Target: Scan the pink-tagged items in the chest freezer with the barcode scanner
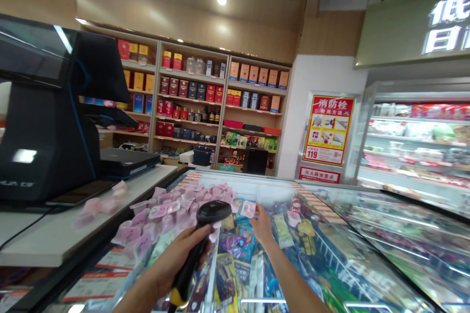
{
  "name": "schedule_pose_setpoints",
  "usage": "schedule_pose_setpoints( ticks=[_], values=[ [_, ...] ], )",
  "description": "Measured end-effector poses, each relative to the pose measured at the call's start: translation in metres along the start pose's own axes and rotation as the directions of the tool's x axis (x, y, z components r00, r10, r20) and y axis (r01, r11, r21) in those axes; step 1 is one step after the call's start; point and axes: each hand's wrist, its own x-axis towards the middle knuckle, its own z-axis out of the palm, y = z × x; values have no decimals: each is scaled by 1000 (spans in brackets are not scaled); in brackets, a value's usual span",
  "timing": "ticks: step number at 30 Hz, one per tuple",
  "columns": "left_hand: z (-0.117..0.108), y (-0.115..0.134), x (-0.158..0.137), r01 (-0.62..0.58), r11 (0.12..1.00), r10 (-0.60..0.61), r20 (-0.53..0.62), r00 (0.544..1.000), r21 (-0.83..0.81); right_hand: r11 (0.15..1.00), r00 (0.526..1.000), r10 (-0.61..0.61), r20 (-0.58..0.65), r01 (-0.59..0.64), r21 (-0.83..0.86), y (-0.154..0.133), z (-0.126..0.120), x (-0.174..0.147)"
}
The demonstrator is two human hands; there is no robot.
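Note:
My left hand (178, 255) is wrapped round the grip of a black and yellow handheld barcode scanner (214, 211), its head pointing to the right. Just right of it, my right hand (263, 224) pinches a small pink plastic cup (248, 209) with its printed label turned toward me. A heap of similar pink cups (167, 211) lies on the glass freezer top (270, 187) to the left. One single pink cup (293, 218) sits on the glass to the right of my right hand. Packaged frozen goods (235, 247) show through the glass beneath both hands.
A black checkout terminal (44, 122) stands on a white counter (47, 239) at left, with a few blurred pink cups (99, 206) near the counter's edge. Shelves of boxes (191, 90) line the back wall. An open chilled display (414, 142) stands at right.

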Motion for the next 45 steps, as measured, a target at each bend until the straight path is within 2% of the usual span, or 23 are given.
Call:
schedule_pose_setpoints(
  ticks=[7, 12, 15, 19, 23, 27, 30, 32, 34, 36, 38, 40, 42, 45],
  values=[
    [13, 6, -3, -4, 999, 4, 18, 1000, 45, 999, 1000, -24, -16, 24, -22, -1, -5, 1],
    [16, 6, 0, -16, 998, 13, 43, 999, 59, 965, 998, -36, -61, 18, -262, 0, -16, 2],
    [15, 7, 1, -18, 998, 15, 55, 998, 62, 894, 992, -8, -130, -51, -445, 4, -27, 2],
    [10, 10, 2, -8, 999, 9, -7, 1000, 52, 716, 968, 61, -244, -212, -665, 21, -50, 1],
    [1, 11, 3, 5, 1000, -4, -49, 999, 27, 566, 950, 143, -276, -307, -765, 43, -74, -2],
    [-3, 9, 2, 6, 1000, -6, -63, 998, 7, 517, 922, 226, -315, -387, -763, 52, -90, -1],
    [-3, 9, 1, 0, 1000, 0, -99, 995, -5, 547, 903, 191, -385, -424, -722, 44, -92, 2],
    [-3, 9, 1, -2, 1000, 1, -107, 994, -7, 615, 908, 93, -409, -375, -694, 34, -83, 4],
    [-4, 9, 1, 0, 1000, -1, -111, 994, -10, 701, 937, -19, -348, -236, -673, 20, -65, 7],
    [-6, 9, 1, -1, 1000, 0, -113, 994, -10, 779, 976, -85, -200, -60, -624, 6, -37, 10],
    [-9, 8, 0, -9, 1000, 8, -100, 995, -3, 838, 996, -85, -40, 50, -544, -6, -5, 14],
    [-14, 8, -1, -7, 1000, 7, -90, 996, 8, 867, 996, -50, 78, 82, -491, -13, 25, 17],
    [-20, 8, -3, 7, 1000, -5, -96, 995, 18, 866, 989, 0, 146, 73, -495, -15, 48, 20],
    [-25, 9, -8, 11, 1000, -8, -122, 993, 23, 842, 985, 62, 164, 37, -539, -10, 62, 21]
  ],
)
